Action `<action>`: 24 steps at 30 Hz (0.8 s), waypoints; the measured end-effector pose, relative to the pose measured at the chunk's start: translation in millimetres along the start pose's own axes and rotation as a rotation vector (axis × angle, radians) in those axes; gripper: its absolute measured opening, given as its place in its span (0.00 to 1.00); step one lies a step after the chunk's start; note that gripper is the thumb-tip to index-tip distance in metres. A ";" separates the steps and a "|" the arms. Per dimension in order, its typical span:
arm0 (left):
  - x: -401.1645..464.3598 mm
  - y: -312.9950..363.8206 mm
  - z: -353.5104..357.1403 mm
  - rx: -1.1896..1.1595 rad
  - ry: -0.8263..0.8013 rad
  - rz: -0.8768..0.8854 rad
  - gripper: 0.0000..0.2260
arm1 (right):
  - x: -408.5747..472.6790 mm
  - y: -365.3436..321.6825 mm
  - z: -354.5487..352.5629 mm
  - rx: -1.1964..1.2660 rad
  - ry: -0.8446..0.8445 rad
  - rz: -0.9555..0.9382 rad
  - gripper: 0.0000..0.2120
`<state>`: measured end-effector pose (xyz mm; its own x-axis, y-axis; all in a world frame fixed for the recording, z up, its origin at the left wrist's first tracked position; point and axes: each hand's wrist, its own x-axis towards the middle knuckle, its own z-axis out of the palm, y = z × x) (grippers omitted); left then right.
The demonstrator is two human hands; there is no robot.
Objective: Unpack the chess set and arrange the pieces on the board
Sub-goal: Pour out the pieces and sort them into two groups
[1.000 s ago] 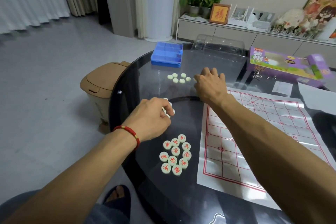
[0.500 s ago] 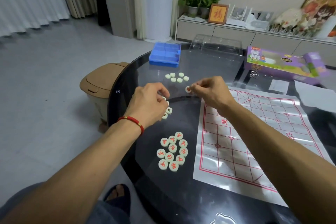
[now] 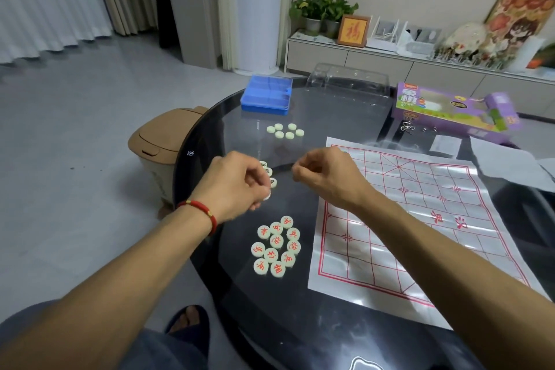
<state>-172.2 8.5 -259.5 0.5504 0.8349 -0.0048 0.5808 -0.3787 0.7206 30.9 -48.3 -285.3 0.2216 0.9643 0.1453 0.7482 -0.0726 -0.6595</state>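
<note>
While the left hand (image 3: 237, 182) curls its fingers round a pale chess piece (image 3: 266, 196), the right hand (image 3: 326, 174) hovers just right of it with fingertips pinched; whether it holds anything I cannot tell. Near them lies a cluster of red-marked pieces (image 3: 276, 246); blank-faced pieces (image 3: 285, 131) lie farther off. Right of both, the board sheet (image 3: 420, 219) lies flat on the dark glass desk (image 3: 300, 324).

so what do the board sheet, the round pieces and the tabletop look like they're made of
Board sheet: looks like thin glossy plastic film or coated paper; it shines, shows creases, and lies flat.
Red-marked pieces: probably moulded plastic, pale cream and smooth, with red characters; resin is possible.
Tabletop: seems to be dark tinted glass, since it reflects light and the base shows faintly through it.
</note>
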 end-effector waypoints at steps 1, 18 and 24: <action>-4.8 -3.8 -1.4 0.074 -0.009 0.010 0.06 | 3.7 3.4 1.4 -0.106 0.033 -0.010 0.08; -24.8 -25.9 -11.6 0.235 -0.249 -0.001 0.04 | 90.3 18.2 29.2 -0.621 0.045 0.032 0.16; -21.4 -16.9 -14.2 0.227 -0.288 0.001 0.04 | 76.4 20.7 22.1 -0.704 0.124 -0.123 0.10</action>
<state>-202.3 2.8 -261.8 0.6784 0.7000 -0.2230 0.6811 -0.4853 0.5483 49.5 29.6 -304.2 0.1476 0.9432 0.2978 0.9883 -0.1523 -0.0075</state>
